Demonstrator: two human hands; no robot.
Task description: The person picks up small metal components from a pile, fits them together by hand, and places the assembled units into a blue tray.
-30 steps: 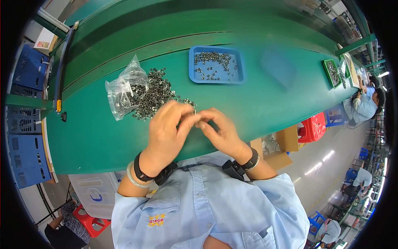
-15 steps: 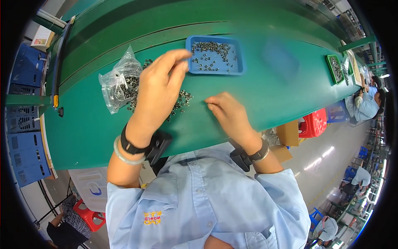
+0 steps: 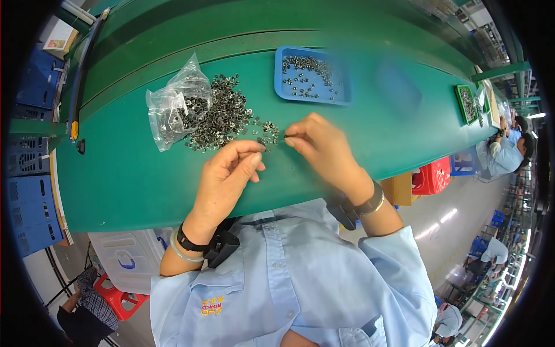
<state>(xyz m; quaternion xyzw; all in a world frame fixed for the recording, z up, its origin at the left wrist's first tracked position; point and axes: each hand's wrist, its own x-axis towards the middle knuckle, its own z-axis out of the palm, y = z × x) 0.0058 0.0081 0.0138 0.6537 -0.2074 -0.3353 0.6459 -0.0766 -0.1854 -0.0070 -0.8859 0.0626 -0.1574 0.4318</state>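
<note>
A heap of small dark metal parts (image 3: 222,113) lies on the green bench top, partly spilling from a clear plastic bag (image 3: 167,115). A thin scatter of the same parts (image 3: 269,132) reaches toward the hands. At the near edge of that scatter is my left hand (image 3: 222,182), thumb and forefinger pinched together; whatever may be between them is too small to see. My right hand (image 3: 326,150), just right of the scatter, pinches one small dark metal part (image 3: 285,137) at its fingertips. Beyond it sits a blue tray (image 3: 279,75) with many similar parts inside.
A green tray of small parts (image 3: 466,104) stands at the far right of the bench, near a co-worker in light blue (image 3: 503,153). Below the bench edge are a red stool (image 3: 430,176), a cardboard box (image 3: 399,188) and a clear lidded bin (image 3: 127,260).
My left hand has come back from beside the blue tray to the near edge of the scattered parts, uncovering the heap. My right hand has shifted slightly, still pinching.
</note>
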